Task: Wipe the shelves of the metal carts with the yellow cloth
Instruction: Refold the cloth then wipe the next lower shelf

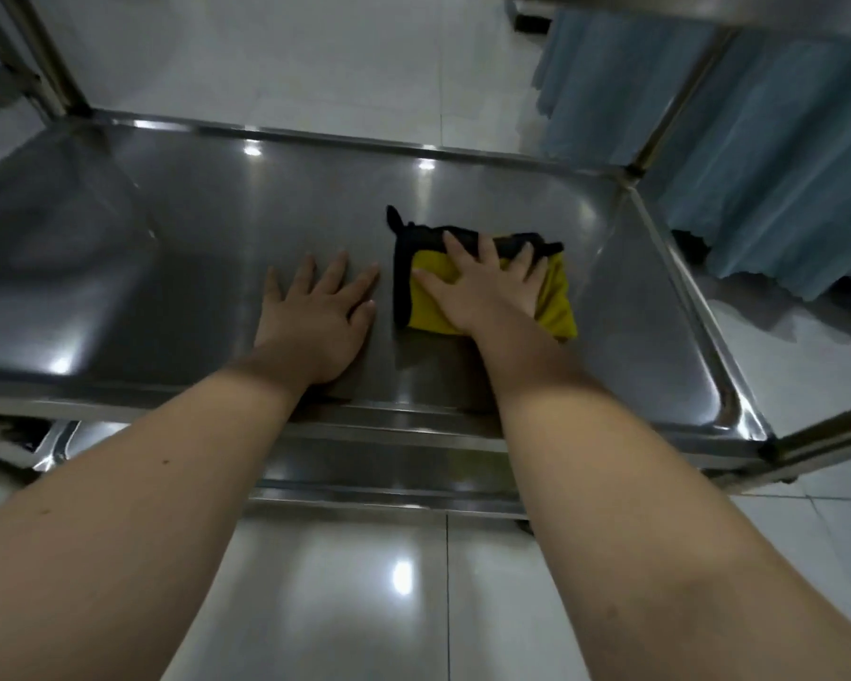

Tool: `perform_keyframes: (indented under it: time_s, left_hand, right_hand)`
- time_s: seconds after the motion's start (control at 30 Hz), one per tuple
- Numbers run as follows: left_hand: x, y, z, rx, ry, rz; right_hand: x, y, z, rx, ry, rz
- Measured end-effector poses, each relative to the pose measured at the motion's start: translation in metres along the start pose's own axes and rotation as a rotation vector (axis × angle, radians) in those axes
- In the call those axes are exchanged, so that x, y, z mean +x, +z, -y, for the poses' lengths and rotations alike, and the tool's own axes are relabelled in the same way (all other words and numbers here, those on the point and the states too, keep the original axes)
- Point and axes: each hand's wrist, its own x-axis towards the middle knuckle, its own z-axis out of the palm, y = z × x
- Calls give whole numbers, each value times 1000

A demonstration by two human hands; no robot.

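On the shelf (192, 238), off its rims, both spread: right hand (482, 287) presses yellow cloth (556, 297), left hand (315, 317) alongside.

Shiny steel shelf (168, 267), and a folded yellow cloth (556, 292) with black trim lies on it. Right hand (482, 282) presses flat on the cloth, left hand (315, 317) lies flat on bare metal just left of the cloth.

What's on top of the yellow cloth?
The right hand lies flat on the yellow cloth, fingers spread, pressing it onto the metal shelf. The hand hides the cloth's middle, and the cloth hides the shelf beneath it.
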Motion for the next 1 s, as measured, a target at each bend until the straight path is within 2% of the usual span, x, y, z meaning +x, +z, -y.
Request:
perform_keyframes:
  time_s: [0.07,0.2,0.4,0.6,0.73,0.8,0.87,0.93,1.0]
  left_hand:
    - [1,-2,1,-22,-4,22]
    - [2,-3,1,-26,-10,27]
    - [6,0,-6,-2,-33,25]
    - [7,1,-7,10,-34,29]
    - [6,0,-5,11,-25,35]
    - [7,-2,-4,5,-16,41]
    - [8,-2,-6,-4,-11,33]
    - [9,0,-8,0,-13,23]
    - [8,1,-9,12,-14,15]
  right_hand:
    - [23,-5,-3,11,-29,1]
    - [60,-15,-38,35,78,-10]
    - [64,-16,-49,23,34,-18]
    - [-6,-6,-35,-5,-109,18]
    - [-63,2,-84,-65,-230,-42]
    - [-63,-8,-125,-54,-104,0]
    - [-57,-15,-155,-16,96,27]
    - [-54,-11,-147,2,226,-7]
    - [-53,-3,-100,13,210,-24]
